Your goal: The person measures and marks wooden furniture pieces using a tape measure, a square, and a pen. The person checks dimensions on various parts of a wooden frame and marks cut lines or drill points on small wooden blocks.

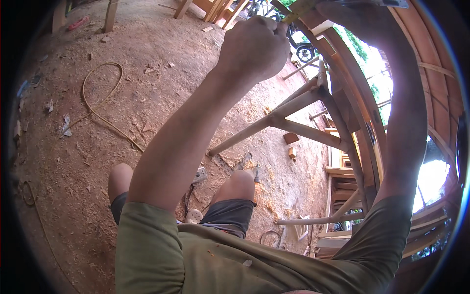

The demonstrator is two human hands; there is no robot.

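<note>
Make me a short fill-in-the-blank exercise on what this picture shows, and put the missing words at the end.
1. Between the left hand and the right hand shows a strip coloured ____.
2. On the ground, a cord bends into a ____.
3. An orange tool shows beside the person's ____ knee.
4. The person's shirt is olive ____.

Missing words: yellow; loop; right; green.

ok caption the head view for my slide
Left hand closed on a yellow strip, right hand close by, above a dirt floor strewn with wood scraps.
</note>
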